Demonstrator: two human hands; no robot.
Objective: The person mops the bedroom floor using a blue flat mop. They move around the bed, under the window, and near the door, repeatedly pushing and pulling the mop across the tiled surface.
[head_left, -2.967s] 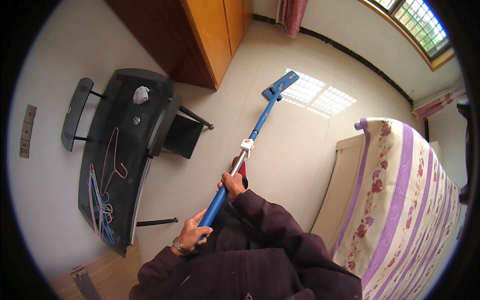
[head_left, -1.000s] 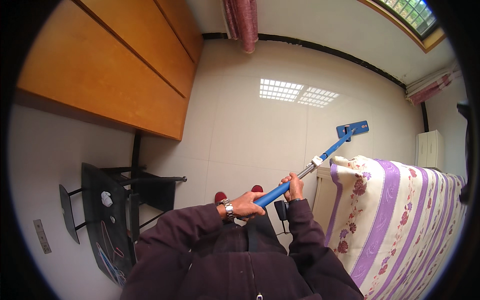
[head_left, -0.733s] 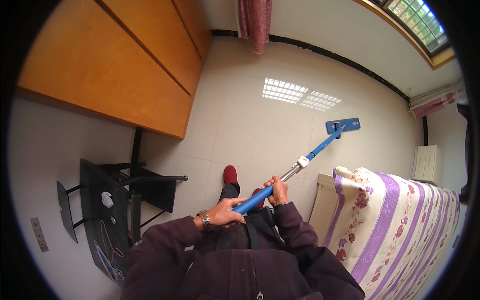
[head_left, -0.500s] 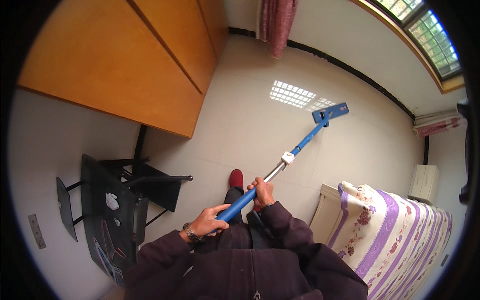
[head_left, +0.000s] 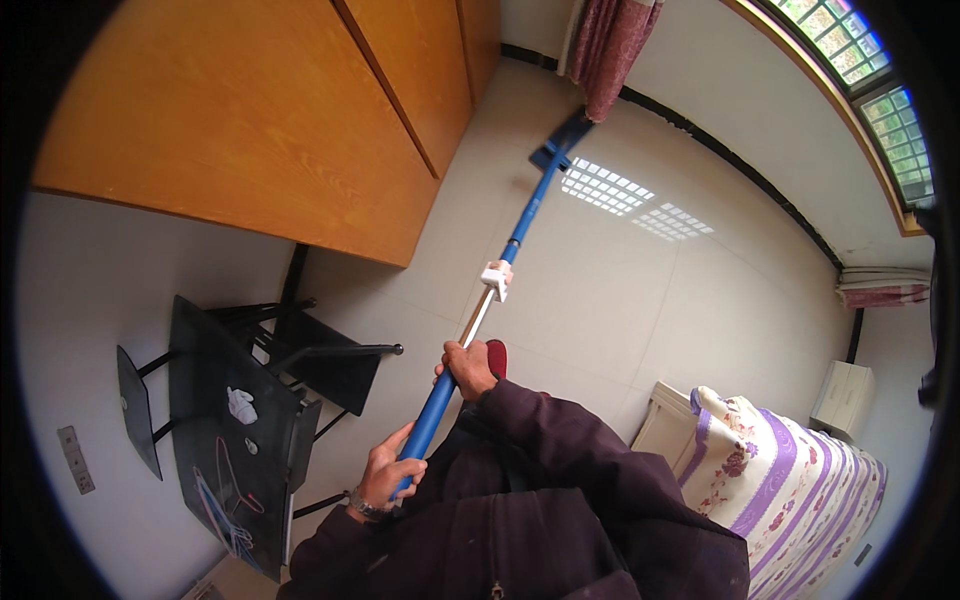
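Note:
Both of my hands are wrapped round the handle of a flat mop (head_left: pixel 432 412) with a blue grip, a bare metal stretch and a white clamp. My left hand (head_left: pixel 388 472), with a watch at its wrist, grips the lower end of the handle. Farther up, where the blue grip meets the metal, my right hand (head_left: pixel 468 370) is closed on it. The mop's blue head (head_left: pixel 562 142) lies on the pale tiled floor (head_left: pixel 600 290) at the far side, its tip at the hem of a pink curtain (head_left: pixel 612 60). Motion blurs the head slightly.
Orange wooden cabinets (head_left: pixel 260 120) rise at the left. Below them stand a black table (head_left: pixel 215 440) with wire hangers and a white crumpled item, and a black chair (head_left: pixel 325 355). A bed with a striped floral cover (head_left: pixel 770 460) and a small white cabinet (head_left: pixel 842 400) are at right.
The mop head has swept left and away across the floor, from below the window to the pink curtain. Both hands have shifted left with the handle, still gripping it.

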